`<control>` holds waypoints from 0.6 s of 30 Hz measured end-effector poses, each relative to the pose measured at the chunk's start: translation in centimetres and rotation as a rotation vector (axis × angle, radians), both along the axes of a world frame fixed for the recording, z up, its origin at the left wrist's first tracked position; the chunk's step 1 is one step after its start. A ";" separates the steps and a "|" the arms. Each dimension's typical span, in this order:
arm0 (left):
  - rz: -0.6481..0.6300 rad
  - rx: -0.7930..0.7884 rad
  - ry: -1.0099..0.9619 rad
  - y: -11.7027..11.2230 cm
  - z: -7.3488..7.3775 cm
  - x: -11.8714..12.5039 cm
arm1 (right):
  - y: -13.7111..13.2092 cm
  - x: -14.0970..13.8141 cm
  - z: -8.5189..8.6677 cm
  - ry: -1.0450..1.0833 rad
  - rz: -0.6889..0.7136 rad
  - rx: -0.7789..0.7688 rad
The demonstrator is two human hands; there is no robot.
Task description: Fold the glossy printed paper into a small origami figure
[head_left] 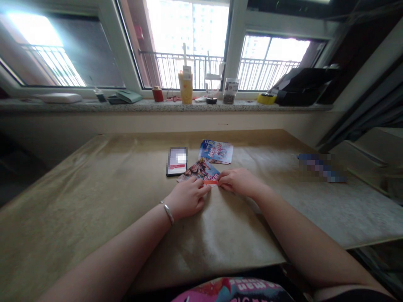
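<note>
Hands point(187, 197) at paper point(201, 168) edges near phone point(177, 161)

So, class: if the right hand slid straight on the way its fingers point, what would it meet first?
The folded printed paper, which the right hand appears to touch; past it, probably the left hand, though depth is unclear.

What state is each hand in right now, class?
Left hand: partly curled, touching the triangular printed paper; grip unclear.
Right hand: curled at the paper's right corner; grip unclear.
</note>
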State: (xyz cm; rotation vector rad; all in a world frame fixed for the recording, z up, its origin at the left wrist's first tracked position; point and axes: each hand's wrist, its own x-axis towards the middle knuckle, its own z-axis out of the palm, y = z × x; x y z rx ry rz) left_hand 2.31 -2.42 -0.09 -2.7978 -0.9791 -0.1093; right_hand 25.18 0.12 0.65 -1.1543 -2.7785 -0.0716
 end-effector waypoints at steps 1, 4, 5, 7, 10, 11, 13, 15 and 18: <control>-0.001 0.002 0.000 0.0 0.0 0.0 | 0.0 0.0 0.1 -0.003 -0.012 0.000; -0.002 0.006 -0.001 0.0 0.0 0.0 | -0.1 0.1 0.2 -0.003 -0.038 -0.001; -0.001 0.007 -0.001 0.0 0.0 -0.1 | -0.1 0.2 0.2 -0.004 -0.045 -0.003; 0.000 0.006 -0.002 0.0 0.0 -0.1 | 0.0 0.4 0.2 -0.014 -0.057 -0.009; -0.003 0.012 -0.008 0.1 0.0 -0.1 | 0.2 0.8 0.4 -0.040 -0.082 -0.012; -0.005 0.014 -0.008 0.1 -0.1 -0.1 | 0.2 0.9 0.4 -0.050 -0.093 -0.010; -0.008 0.016 -0.005 0.1 -0.1 -0.1 | 0.2 1.1 0.6 -0.067 -0.108 -0.006; -0.008 0.016 -0.005 0.1 -0.1 -0.1 | 0.1 1.1 0.7 -0.074 -0.115 -0.006; -0.011 0.019 -0.014 0.1 -0.1 -0.1 | 0.1 1.1 0.8 -0.074 -0.122 -0.005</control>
